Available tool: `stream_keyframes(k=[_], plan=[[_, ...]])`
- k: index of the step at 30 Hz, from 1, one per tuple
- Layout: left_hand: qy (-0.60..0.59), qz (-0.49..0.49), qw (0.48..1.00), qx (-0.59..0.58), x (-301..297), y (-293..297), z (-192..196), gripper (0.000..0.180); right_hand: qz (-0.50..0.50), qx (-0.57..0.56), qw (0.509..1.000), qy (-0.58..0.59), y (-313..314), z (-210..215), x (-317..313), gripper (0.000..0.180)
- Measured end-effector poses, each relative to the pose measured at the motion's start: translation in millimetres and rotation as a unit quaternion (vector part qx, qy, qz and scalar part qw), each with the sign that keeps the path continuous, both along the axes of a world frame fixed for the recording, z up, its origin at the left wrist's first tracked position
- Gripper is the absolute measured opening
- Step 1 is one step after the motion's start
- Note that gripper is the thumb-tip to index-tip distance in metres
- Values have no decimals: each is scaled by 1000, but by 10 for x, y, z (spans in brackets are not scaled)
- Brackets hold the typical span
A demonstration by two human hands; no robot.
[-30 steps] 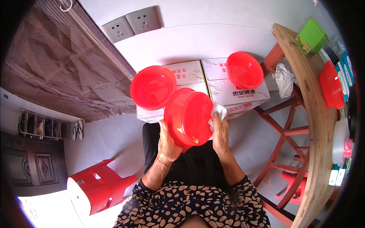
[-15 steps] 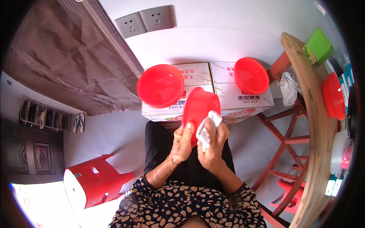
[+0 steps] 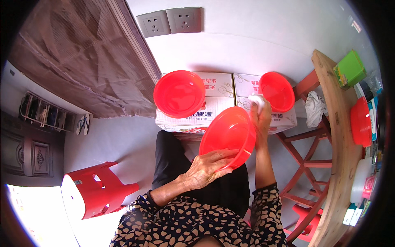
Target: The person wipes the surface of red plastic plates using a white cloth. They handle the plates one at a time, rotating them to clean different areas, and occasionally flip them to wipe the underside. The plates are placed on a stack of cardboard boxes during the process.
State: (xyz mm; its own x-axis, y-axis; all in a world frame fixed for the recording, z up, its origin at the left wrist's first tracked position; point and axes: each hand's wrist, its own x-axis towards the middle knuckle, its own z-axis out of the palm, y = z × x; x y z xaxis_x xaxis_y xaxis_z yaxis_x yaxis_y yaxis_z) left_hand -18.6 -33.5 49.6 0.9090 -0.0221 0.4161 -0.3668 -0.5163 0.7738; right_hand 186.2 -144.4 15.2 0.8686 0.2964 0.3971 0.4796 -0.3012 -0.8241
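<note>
I hold a red plastic bowl (image 3: 227,136) tilted in front of my lap, its hollow facing me. My left hand (image 3: 207,166) grips its near lower rim. My right hand (image 3: 260,115) is raised at the bowl's far right rim, closed on a wad of white cloth (image 3: 256,100). Two more red bowls stand on cardboard boxes (image 3: 220,108) ahead: one on the left (image 3: 179,93), one on the right (image 3: 276,91).
A wooden table (image 3: 336,136) with red crossed legs runs along the right, bearing a green box (image 3: 349,68), a red bowl (image 3: 360,122) and small items. A white rag (image 3: 314,108) hangs by it. A red plastic stool (image 3: 98,190) stands at lower left. Wall sockets (image 3: 170,21) are above.
The bowl has turned from edge-on to hollow facing me and shifted right. My right hand with the cloth rose from the bowl's middle to its upper right rim.
</note>
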Motion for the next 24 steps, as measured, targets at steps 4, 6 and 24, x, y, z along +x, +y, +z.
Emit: stream_keyframes(k=[4,6,24], plan=[[-29,38,989,142,-5,92,10,32,-10,-176,966,-192,136,-388,346,42],[-32,49,981,187,-1,171,-8,34,-19,-181,964,-194,93,-453,409,43],[-41,322,943,69,-320,496,-5,61,153,-107,969,159,-336,560,-525,35]])
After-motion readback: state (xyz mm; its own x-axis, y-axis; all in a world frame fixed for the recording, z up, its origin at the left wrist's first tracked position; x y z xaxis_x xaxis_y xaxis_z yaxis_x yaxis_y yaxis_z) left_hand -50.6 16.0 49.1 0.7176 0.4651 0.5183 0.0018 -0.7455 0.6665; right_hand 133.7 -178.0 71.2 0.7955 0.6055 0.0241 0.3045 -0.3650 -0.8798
